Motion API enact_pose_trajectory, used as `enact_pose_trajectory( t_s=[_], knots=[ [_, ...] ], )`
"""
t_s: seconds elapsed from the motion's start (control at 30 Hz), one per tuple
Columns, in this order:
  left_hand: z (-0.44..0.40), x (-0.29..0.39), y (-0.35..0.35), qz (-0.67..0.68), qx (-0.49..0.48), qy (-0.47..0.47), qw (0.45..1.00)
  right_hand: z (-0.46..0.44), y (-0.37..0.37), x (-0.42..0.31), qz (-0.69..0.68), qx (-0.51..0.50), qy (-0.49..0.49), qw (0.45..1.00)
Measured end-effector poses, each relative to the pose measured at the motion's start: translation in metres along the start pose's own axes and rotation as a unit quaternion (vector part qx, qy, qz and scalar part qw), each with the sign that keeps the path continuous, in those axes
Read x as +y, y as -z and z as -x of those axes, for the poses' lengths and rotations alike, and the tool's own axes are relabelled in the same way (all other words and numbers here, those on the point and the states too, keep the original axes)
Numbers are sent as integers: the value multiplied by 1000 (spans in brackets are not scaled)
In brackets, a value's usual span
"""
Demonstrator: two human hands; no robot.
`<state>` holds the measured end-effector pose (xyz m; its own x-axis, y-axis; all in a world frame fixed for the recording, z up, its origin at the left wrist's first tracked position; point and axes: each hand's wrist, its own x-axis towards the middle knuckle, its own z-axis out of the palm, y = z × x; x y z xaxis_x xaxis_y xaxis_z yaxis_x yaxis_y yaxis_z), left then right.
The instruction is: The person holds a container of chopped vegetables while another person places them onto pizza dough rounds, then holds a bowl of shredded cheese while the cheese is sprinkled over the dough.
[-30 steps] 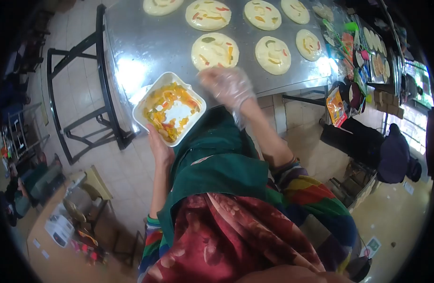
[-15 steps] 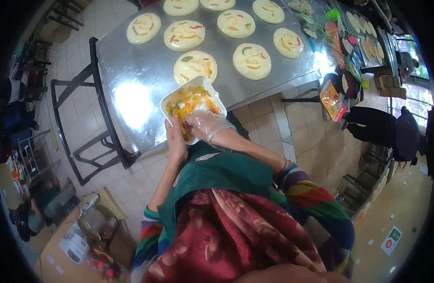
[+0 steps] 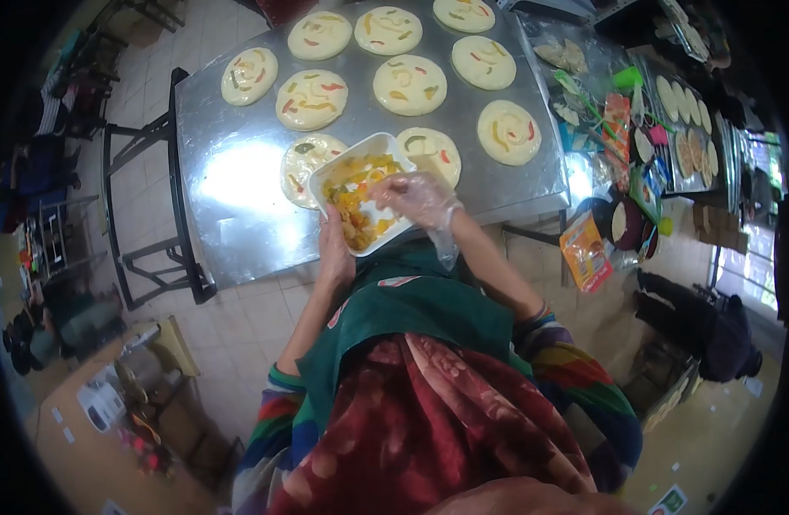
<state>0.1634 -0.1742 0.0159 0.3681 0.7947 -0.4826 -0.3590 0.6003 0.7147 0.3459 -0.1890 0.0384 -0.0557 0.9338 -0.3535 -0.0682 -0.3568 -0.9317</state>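
Observation:
My left hand point(image 3: 336, 251) grips the lower left side of a white square tray point(image 3: 398, 233), tilted over the table's front edge. Orange, yellow and green strips point(image 3: 350, 206) lie inside it. Over the tray's right side is my right hand point(image 3: 417, 199) in a clear plastic glove, its fingers pinched together; what they hold is too small to name. Behind the tray, two pale dough rounds, one at left point(image 3: 302, 176) and one at right point(image 3: 435, 154), are partly covered.
Several more topped dough rounds point(image 3: 410, 85) lie on the metal table point(image 3: 240, 232). A black metal frame point(image 3: 178, 172) stands at left. An orange packet point(image 3: 586, 251), bags and a green cup point(image 3: 626, 78) are at right. A person in dark clothes point(image 3: 727, 339) is farther right.
My right hand has lifted from inside the tray to above its right side, fingers pinched. The view has shifted, showing more rounds at the back of the table.

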Motion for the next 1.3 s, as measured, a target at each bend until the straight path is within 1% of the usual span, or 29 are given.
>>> enact_pose_trajectory(
  t_s=[0.03,0.13,0.17,0.23,0.33,0.5,0.6,0.73,0.77,0.83,0.87,0.9,0.97,1.07,1.1,1.2,1.3],
  knots=[
    [-4,-6,-15,10,9,3,1000,3,19,-15,-22,-21,-63,998],
    [-14,-26,-47,24,13,16,999,14,67,-37,-52,-22,-106,993],
    [-13,-27,-58,23,-5,16,1000,16,80,-36,-78,-20,-99,992],
    [-16,-33,-78,25,8,4,1000,17,103,-37,-124,-16,-85,989],
    [-23,-46,-93,37,23,-13,999,16,124,-49,-148,-38,-62,986],
    [-28,-60,-92,54,49,-40,997,-2,143,-45,-198,-83,-56,975],
    [-24,-54,-89,61,80,-47,994,-19,147,-51,-183,-71,-48,979],
    [-23,-51,-66,71,121,-53,989,-65,170,-43,-109,-4,-34,993],
    [-22,-49,-62,78,131,-59,987,-79,178,-41,-67,7,-35,997],
    [-23,-46,-51,82,151,-62,983,-111,183,-31,97,83,-19,992],
    [-21,-41,-39,83,160,-63,982,-127,178,-25,177,121,-11,977],
    [-22,-43,-28,81,165,-61,981,-144,182,-9,268,136,21,953],
    [-22,-32,-25,72,173,-59,981,-170,194,20,441,163,84,878],
    [-27,-23,-19,35,181,-54,981,-169,170,7,537,158,11,829],
    [-29,-22,-17,20,183,-52,982,-169,164,6,535,179,-6,826],
    [-38,-17,-13,3,175,-45,983,-152,158,-6,487,182,35,853],
    [-53,-17,-15,10,178,-64,982,-117,129,-49,397,135,26,908]
  ],
)
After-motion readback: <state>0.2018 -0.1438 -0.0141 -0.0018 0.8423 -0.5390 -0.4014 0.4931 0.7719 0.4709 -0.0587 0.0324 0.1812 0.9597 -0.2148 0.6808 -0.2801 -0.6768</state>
